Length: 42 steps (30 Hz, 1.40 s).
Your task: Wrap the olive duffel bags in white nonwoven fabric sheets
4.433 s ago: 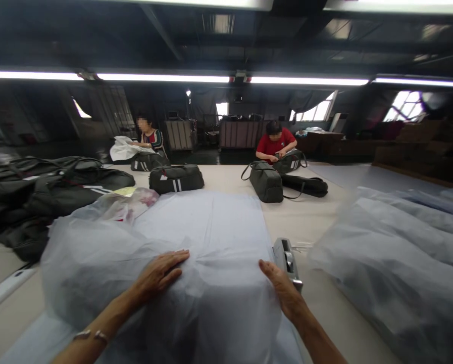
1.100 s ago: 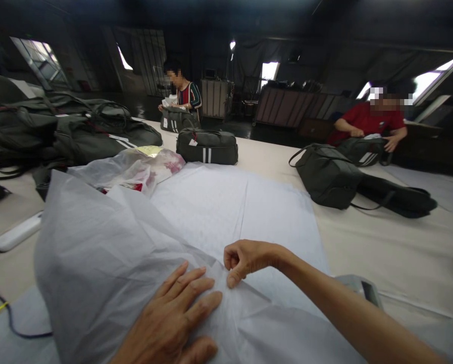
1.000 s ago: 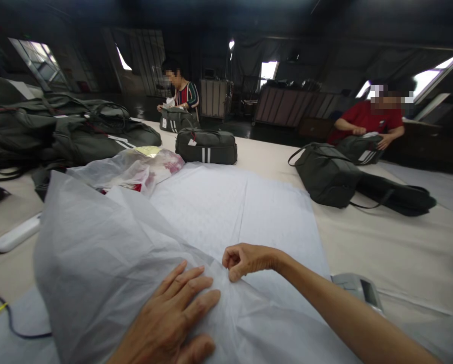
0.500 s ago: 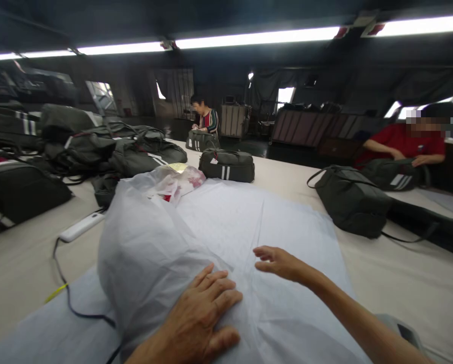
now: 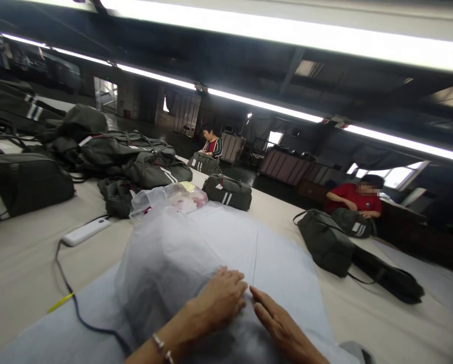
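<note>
A translucent white plastic bag (image 5: 154,268) bulges in front of me, with something dark showing faintly through its lower part. My left hand (image 5: 224,296) rests on the plastic with its fingers extended and slightly bent; a bracelet (image 5: 161,346) circles that wrist. Just to its right, my right hand (image 5: 277,318) is held edge-on over the plastic, fingers stretched out and the fingertips close to those of the left. Neither hand appears to grip anything. Under the plastic and spreading to the right lies a pale bluish-white sheet (image 5: 283,258).
Dark bags with white stripes lie around: a pile (image 5: 128,151) at left, one duffel bag (image 5: 228,192) ahead, another (image 5: 324,242) at right. A white power strip (image 5: 86,232) with a dark cord lies left. Two people (image 5: 213,146) work across the table (image 5: 271,202).
My right hand has come in beside my left hand. The left hand has shifted forward and right over the plastic, which has sunk lower. The camera view has tilted up.
</note>
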### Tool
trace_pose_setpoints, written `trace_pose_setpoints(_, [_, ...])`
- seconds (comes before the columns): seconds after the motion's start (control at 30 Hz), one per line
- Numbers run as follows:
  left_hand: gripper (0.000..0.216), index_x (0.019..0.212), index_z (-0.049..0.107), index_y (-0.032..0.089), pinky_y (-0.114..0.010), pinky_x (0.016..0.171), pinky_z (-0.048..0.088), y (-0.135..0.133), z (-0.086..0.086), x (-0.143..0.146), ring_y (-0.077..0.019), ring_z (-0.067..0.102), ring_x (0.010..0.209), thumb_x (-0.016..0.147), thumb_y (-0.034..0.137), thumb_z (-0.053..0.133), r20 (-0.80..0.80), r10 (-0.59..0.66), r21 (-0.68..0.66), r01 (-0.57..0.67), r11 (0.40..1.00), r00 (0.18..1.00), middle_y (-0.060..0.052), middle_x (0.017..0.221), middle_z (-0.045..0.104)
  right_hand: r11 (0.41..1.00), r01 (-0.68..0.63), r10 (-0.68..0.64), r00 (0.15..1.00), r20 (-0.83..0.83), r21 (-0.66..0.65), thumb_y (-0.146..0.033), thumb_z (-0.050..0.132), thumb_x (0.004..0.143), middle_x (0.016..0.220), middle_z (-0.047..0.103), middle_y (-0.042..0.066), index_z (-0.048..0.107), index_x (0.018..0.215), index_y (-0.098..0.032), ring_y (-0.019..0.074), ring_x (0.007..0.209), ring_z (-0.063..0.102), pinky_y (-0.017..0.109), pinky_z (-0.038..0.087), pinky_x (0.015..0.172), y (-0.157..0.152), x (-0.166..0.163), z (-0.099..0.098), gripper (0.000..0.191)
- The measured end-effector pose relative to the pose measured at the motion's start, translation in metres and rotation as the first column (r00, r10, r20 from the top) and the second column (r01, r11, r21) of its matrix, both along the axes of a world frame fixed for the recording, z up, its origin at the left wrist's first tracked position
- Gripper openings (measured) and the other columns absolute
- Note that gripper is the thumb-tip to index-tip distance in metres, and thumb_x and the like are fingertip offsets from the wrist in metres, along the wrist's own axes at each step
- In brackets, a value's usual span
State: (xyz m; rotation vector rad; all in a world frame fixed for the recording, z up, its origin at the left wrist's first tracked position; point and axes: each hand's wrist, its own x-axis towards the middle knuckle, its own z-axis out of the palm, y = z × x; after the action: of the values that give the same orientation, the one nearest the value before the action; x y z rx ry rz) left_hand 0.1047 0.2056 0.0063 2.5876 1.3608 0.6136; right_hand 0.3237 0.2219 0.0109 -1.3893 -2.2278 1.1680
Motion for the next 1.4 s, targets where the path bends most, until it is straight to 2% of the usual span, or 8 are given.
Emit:
trace_pose_setpoints(0.2, [0.042, 0.124, 0.058, 0.017, -0.054, 0.109, 0.032, 0.043, 0.043, -0.129, -0.0333, 0.052, 0.124, 0.091, 0.043, 0.054, -0.085, 0.238, -0.023, -0.241, 0.97, 0.967, -0.017, 0.13, 0.06, 0.991, 0.102, -0.104, 0.994, 0.02, 0.09, -0.07, 0.043, 0.086, 0.128, 0.065, 0.009, 0.067, 0.121, -0.02, 0.0306, 0.124, 0.055, 0.042, 0.036, 0.11, 0.014, -0.028, 0.018, 0.066])
trace_pose_setpoints(0.37, [0.054, 0.116, 0.065, 0.018, -0.05, 0.097, 0.042, 0.093, 0.044, -0.189, -0.036, 0.061, 0.11, 0.081, 0.059, 0.057, -0.118, 0.197, -0.19, -0.217, 0.958, 0.973, -0.017, 0.116, 0.069, 0.97, 0.193, -0.202, 0.978, 0.045, 0.15, -0.071, 0.049, 0.08, 0.136, 0.058, 0.015, 0.058, 0.13, -0.012, 0.0289, 0.129, 0.05, 0.039, 0.034, 0.111, 0.044, -0.089, 0.02, 0.078])
trace_pose_setpoints(0.47, [0.049, 0.1, 0.071, 0.021, -0.044, 0.088, 0.046, 0.114, 0.036, -0.196, -0.0328, 0.065, 0.098, 0.074, 0.061, 0.062, -0.083, 0.119, -0.286, -0.138, 0.948, 0.989, -0.012, 0.102, 0.074, 0.982, 0.171, -0.176, 0.983, 0.054, 0.082, -0.072, 0.052, 0.078, 0.13, 0.061, 0.016, 0.059, 0.127, -0.011, 0.0293, 0.122, 0.054, 0.039, 0.037, 0.106, 0.06, -0.126, 0.016, 0.079])
trace_pose_setpoints(0.6, [0.032, 0.079, 0.072, 0.022, -0.031, 0.066, 0.046, 0.128, 0.026, -0.197, -0.0231, 0.064, 0.076, 0.067, 0.052, 0.067, 0.037, 0.021, -0.396, -0.005, 0.918, 0.999, -0.003, 0.079, 0.073, 0.983, 0.183, -0.184, 0.983, 0.03, 0.008, -0.067, 0.057, 0.077, 0.099, 0.07, 0.007, 0.07, 0.103, -0.014, 0.0238, 0.093, 0.061, 0.034, 0.045, 0.083, 0.067, -0.155, 0.014, 0.06])
trace_pose_setpoints(0.73, [0.021, 0.078, 0.069, 0.021, -0.024, 0.056, 0.041, 0.135, 0.015, -0.196, -0.0164, 0.058, 0.068, 0.07, 0.04, 0.064, 0.196, -0.079, -0.434, 0.159, 0.887, 0.977, 0.002, 0.071, 0.068, 0.956, 0.276, -0.285, 0.955, -0.086, -0.099, -0.05, 0.067, 0.072, 0.066, 0.058, -0.002, 0.066, 0.078, -0.015, 0.012, 0.062, 0.047, 0.026, 0.034, 0.061, 0.069, -0.16, 0.015, 0.036])
trace_pose_setpoints(0.9, [0.019, 0.077, 0.067, 0.02, -0.023, 0.06, 0.039, 0.137, 0.01, -0.197, -0.0131, 0.053, 0.066, 0.074, 0.038, 0.061, 0.299, -0.158, -0.385, 0.271, 0.883, 0.941, 0.005, 0.07, 0.063, 0.94, 0.341, -0.335, 0.928, -0.16, 0.01, -0.042, 0.065, 0.073, 0.057, 0.044, -0.006, 0.054, 0.065, -0.018, 0.0099, 0.058, 0.035, 0.025, 0.028, 0.057, 0.073, -0.161, 0.008, 0.028])
trace_pose_setpoints(1.17, [0.019, 0.074, 0.066, 0.022, -0.027, 0.056, 0.032, 0.137, 0.003, -0.194, -0.0163, 0.054, 0.063, 0.079, 0.038, 0.057, 0.198, -0.142, -0.32, 0.2, 0.926, 0.97, 0.001, 0.069, 0.066, 0.917, 0.371, -0.348, 0.923, -0.164, 0.143, -0.047, 0.06, 0.076, 0.062, 0.04, -0.005, 0.049, 0.066, -0.02, 0.0119, 0.062, 0.036, 0.027, 0.031, 0.06, 0.074, -0.161, -0.015, 0.031])
trace_pose_setpoints(1.4, [0.022, 0.08, 0.069, 0.024, -0.026, 0.056, 0.04, 0.137, -0.011, -0.204, -0.0202, 0.063, 0.069, 0.083, 0.043, 0.058, 0.028, -0.055, -0.342, 0.062, 0.938, 0.998, -0.002, 0.076, 0.071, 0.94, 0.34, -0.34, 0.935, -0.101, -0.013, -0.044, 0.061, 0.073, 0.061, 0.04, -0.006, 0.05, 0.066, -0.019, 0.0104, 0.059, 0.034, 0.025, 0.027, 0.056, 0.073, -0.167, -0.008, 0.028])
